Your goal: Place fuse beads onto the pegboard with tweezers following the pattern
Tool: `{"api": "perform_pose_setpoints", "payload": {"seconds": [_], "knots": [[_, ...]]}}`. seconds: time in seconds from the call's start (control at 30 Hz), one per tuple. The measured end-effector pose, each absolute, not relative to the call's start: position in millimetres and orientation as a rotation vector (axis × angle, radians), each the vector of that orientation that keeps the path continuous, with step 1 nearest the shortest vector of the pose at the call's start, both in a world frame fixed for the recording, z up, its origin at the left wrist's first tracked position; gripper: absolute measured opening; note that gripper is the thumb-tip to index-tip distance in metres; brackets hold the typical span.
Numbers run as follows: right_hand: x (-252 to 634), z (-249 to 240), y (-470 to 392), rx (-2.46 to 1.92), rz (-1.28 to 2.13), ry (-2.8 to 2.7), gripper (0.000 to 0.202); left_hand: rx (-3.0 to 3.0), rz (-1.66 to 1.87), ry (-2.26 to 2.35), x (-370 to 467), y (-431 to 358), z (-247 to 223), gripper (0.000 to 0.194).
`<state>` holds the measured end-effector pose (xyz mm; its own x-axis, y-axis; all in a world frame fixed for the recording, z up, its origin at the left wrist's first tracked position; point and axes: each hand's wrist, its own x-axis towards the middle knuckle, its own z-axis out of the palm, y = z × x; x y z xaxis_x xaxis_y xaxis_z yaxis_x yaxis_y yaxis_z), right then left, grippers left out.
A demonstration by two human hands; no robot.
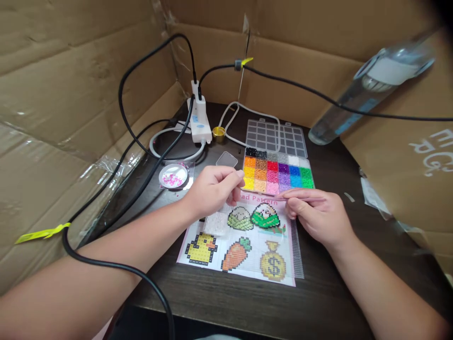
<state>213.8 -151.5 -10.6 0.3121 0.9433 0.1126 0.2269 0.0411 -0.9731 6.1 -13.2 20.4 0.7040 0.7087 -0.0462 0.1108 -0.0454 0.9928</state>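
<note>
My right hand [316, 215] is closed round slim tweezers [307, 199], whose tips point left over the top of the pattern sheet [212, 255]. My left hand [215, 189] is curled with thumb and fingers pressed together; anything between them is too small or hidden. Just below it sits a small clear box of white beads [215, 224]. Between my hands, on the sheet, lies a green, white and black bead figure [265, 216], beside a paler printed version [240, 218]. Behind the sheet, a compartment box of coloured beads [272, 176] stands open.
At left, a white dish of pink and white beads [173, 176] rests on a clear pegboard. Black cables [141, 182] loop over my left arm. A power strip [200, 123], gold cup [218, 134] and tilted bottle [361, 101] stand behind. Cardboard walls [300, 56] surround the table.
</note>
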Motion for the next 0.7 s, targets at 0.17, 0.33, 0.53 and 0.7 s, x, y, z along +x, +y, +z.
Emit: {"api": "perform_pose_setpoints", "payload": {"seconds": [0.17, 0.33, 0.53, 0.7], "knots": [[207, -2, -154, -1.428, 1.01, -1.302, 0.013, 1.567, 0.546, 0.693, 7, -14, 22, 0.032], [207, -1, -154, -1.455, 0.946, -1.298, 0.014, 1.59, 0.544, 0.694, 6, -15, 21, 0.032], [208, 1, -153, -1.512, 0.887, -1.363, 0.012, 1.592, 0.551, 0.686, 6, -15, 21, 0.032], [209, 4, -151, -1.525, 0.873, -1.408, 0.012, 1.596, 0.543, 0.691, 7, -15, 21, 0.032]]}}
